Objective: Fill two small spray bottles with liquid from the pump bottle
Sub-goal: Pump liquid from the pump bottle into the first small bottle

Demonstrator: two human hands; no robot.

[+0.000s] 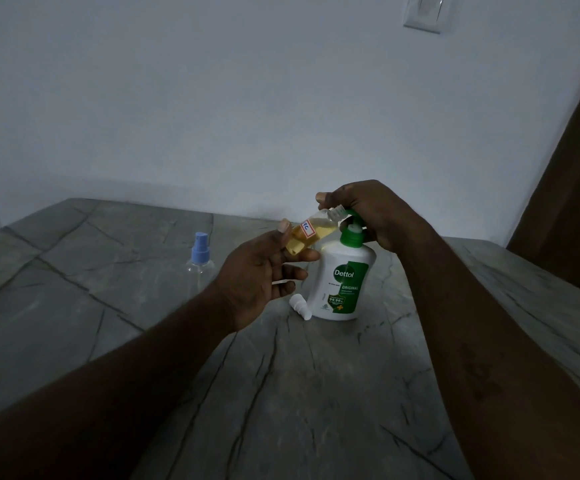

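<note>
Near the far edge of the tabletop (281,393), the left hand (257,278) grasps a small spray bottle (311,233) between thumb and fingers, its other fingers spread loosely. The bottle is tilted, uncapped neck raised to the spout of the pump bottle (345,282), and it holds yellow liquid to a good part of its length; a small white sticker with red edging sits on its side. The right hand (371,216) is clamped over the green pump head, thumb and forefinger near the small bottle's neck. The pump bottle stands upright, white with a green label. A white spray cap (299,306) lies on its side touching or just beside its base. Toward the far left edge stands a second spray bottle (200,261), clear with a blue sprayer on; its contents cannot be told. The tabletop is grey stone with dark veins, against a plain pale wall (247,98) in dim light.
</note>
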